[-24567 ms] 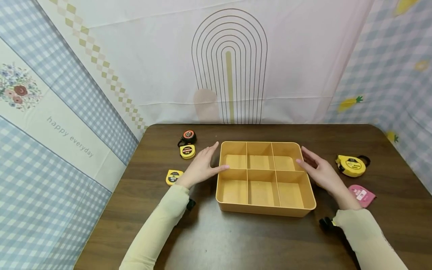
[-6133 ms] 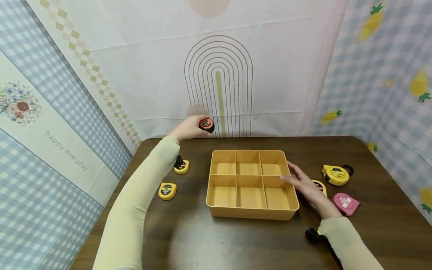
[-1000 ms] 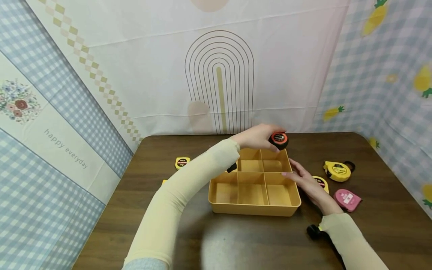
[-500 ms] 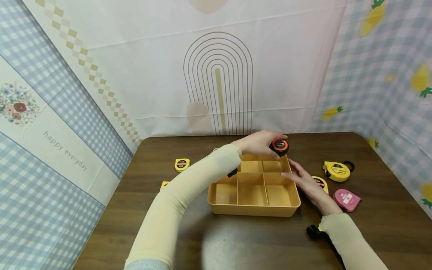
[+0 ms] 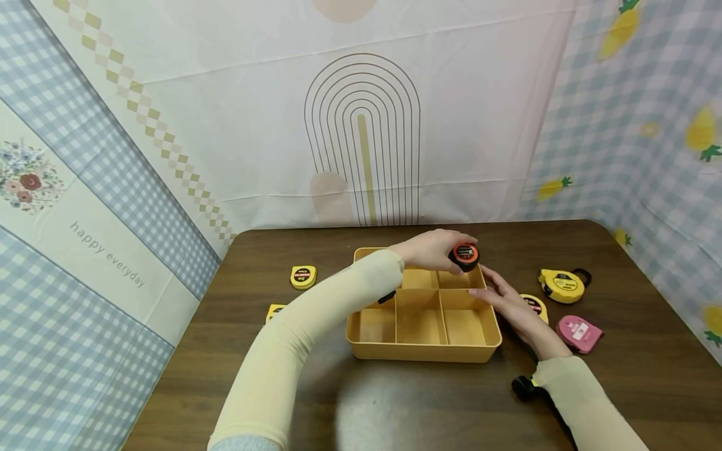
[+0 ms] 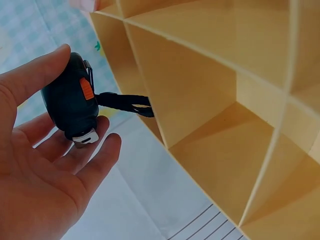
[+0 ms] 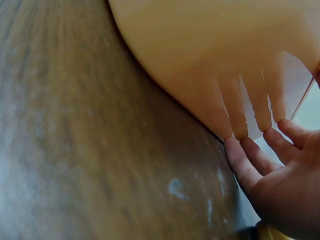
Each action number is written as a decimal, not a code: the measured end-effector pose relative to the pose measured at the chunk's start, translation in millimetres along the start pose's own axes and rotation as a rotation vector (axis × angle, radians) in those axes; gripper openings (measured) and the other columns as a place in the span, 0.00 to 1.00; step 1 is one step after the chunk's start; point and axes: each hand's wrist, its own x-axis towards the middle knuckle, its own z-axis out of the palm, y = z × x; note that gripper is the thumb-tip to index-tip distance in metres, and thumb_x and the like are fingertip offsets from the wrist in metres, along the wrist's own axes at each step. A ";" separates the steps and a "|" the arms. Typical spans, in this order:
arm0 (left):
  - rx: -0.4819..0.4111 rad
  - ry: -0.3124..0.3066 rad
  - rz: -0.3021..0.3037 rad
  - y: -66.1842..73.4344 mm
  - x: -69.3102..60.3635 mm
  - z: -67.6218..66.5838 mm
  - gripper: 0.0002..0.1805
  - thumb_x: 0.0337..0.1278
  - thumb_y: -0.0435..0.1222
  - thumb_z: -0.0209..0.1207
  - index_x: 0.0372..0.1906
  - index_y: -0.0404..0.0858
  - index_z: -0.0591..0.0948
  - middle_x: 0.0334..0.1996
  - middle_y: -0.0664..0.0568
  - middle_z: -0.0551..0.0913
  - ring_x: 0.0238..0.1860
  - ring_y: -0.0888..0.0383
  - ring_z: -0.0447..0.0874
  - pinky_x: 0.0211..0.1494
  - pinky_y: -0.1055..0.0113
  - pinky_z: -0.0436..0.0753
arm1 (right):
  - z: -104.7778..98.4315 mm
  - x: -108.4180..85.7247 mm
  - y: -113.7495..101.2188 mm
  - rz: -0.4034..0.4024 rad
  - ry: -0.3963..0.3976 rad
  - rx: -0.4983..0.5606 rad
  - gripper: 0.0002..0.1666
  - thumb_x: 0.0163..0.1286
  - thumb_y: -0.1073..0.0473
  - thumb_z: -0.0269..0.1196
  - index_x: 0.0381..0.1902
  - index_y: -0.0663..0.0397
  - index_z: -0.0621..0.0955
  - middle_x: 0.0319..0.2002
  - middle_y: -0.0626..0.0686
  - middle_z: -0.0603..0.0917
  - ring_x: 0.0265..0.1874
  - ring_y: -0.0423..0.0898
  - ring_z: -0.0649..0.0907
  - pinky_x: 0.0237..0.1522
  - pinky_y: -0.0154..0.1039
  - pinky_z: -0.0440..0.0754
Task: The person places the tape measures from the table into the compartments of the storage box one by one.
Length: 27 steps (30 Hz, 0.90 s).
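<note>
My left hand (image 5: 431, 249) holds a black tape measure (image 5: 465, 254) with an orange-red face, thumb on one side and fingers on the other. It is over the back right compartment of a tan six-compartment organizer box (image 5: 423, 352). In the left wrist view, the tape measure's black strap (image 6: 125, 102) hangs into that compartment. At the box's right side, my right hand (image 5: 516, 312) grips the wall, thumb over the rim. The right wrist view has its fingertips (image 7: 242, 142) against the outside wall. My left forearm hides the back left compartment.
Two yellow tape measures (image 5: 303, 277) lie left of the box, one partly behind the left sleeve. Right of it are a yellow one (image 5: 534, 305) partly behind the right hand, a larger yellow one (image 5: 563, 285) with a black strap, and a pink one (image 5: 579, 332).
Over the last second the left hand has lowered the black tape measure toward the back right compartment. Earlier it carried it across from the left. The right hand stays at the box.
</note>
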 end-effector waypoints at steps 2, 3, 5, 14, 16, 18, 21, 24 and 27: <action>-0.007 0.000 0.002 -1.1 -0.3 2.4 0.41 0.58 0.45 0.71 0.75 0.42 0.68 0.64 0.54 0.77 0.60 0.62 0.74 0.62 0.73 0.68 | 0.1 0.1 0.5 -0.004 -0.001 0.003 0.50 0.77 0.48 0.58 0.83 0.48 0.43 0.79 0.66 0.48 0.73 0.64 0.60 0.69 0.64 0.60; -0.016 -0.001 0.003 -2.0 -0.1 3.6 0.40 0.58 0.44 0.71 0.74 0.42 0.68 0.64 0.54 0.77 0.60 0.63 0.74 0.62 0.74 0.69 | 0.1 0.1 0.7 -0.006 -0.002 0.005 0.49 0.77 0.49 0.58 0.83 0.48 0.43 0.79 0.66 0.48 0.72 0.64 0.60 0.69 0.64 0.60; -0.030 -0.002 0.003 -3.1 -0.2 5.6 0.40 0.58 0.43 0.71 0.74 0.41 0.69 0.64 0.54 0.77 0.59 0.63 0.75 0.61 0.74 0.69 | 0.3 0.1 1.0 -0.013 -0.003 0.010 0.49 0.77 0.49 0.58 0.83 0.48 0.43 0.79 0.66 0.49 0.72 0.64 0.60 0.69 0.63 0.60; -0.043 -0.019 0.003 -6.3 -0.7 11.4 0.39 0.59 0.43 0.70 0.74 0.42 0.69 0.64 0.54 0.77 0.60 0.63 0.75 0.61 0.74 0.70 | 1.2 0.3 0.4 -0.005 -0.001 0.008 0.49 0.77 0.49 0.58 0.83 0.48 0.43 0.79 0.66 0.49 0.73 0.64 0.60 0.70 0.64 0.59; -0.044 -0.020 0.005 -6.9 -0.7 12.4 0.38 0.59 0.43 0.71 0.73 0.42 0.70 0.63 0.55 0.78 0.59 0.63 0.75 0.61 0.74 0.70 | 1.2 0.3 0.5 -0.003 0.000 0.010 0.50 0.77 0.49 0.58 0.83 0.48 0.43 0.79 0.66 0.49 0.73 0.64 0.60 0.70 0.64 0.59; -0.051 -0.021 0.004 -7.7 -0.4 13.4 0.37 0.59 0.42 0.71 0.72 0.43 0.71 0.62 0.56 0.78 0.58 0.64 0.75 0.61 0.75 0.70 | 1.0 0.2 1.0 -0.002 0.002 0.012 0.50 0.77 0.49 0.58 0.83 0.48 0.43 0.79 0.65 0.49 0.73 0.64 0.59 0.70 0.64 0.59; -0.068 -0.022 0.004 -8.2 -0.7 14.5 0.36 0.58 0.42 0.71 0.71 0.44 0.72 0.60 0.57 0.79 0.57 0.64 0.76 0.60 0.74 0.70 | 1.0 0.4 1.5 -0.002 0.005 0.013 0.50 0.77 0.49 0.59 0.83 0.48 0.43 0.79 0.65 0.48 0.73 0.64 0.59 0.70 0.64 0.59; -0.081 -0.019 -0.001 -9.1 -0.5 15.8 0.36 0.58 0.41 0.71 0.71 0.45 0.72 0.59 0.58 0.79 0.56 0.65 0.76 0.59 0.74 0.71 | 1.1 0.8 1.0 -0.002 0.004 0.012 0.50 0.77 0.48 0.59 0.83 0.48 0.43 0.79 0.65 0.49 0.73 0.64 0.60 0.70 0.63 0.60; -0.086 -0.017 -0.003 -9.9 0.0 16.4 0.36 0.58 0.42 0.71 0.71 0.45 0.72 0.58 0.58 0.79 0.55 0.65 0.76 0.58 0.74 0.71 | 1.7 0.7 -0.3 -0.002 -0.001 0.015 0.50 0.77 0.49 0.59 0.83 0.48 0.43 0.79 0.66 0.49 0.73 0.64 0.60 0.70 0.63 0.60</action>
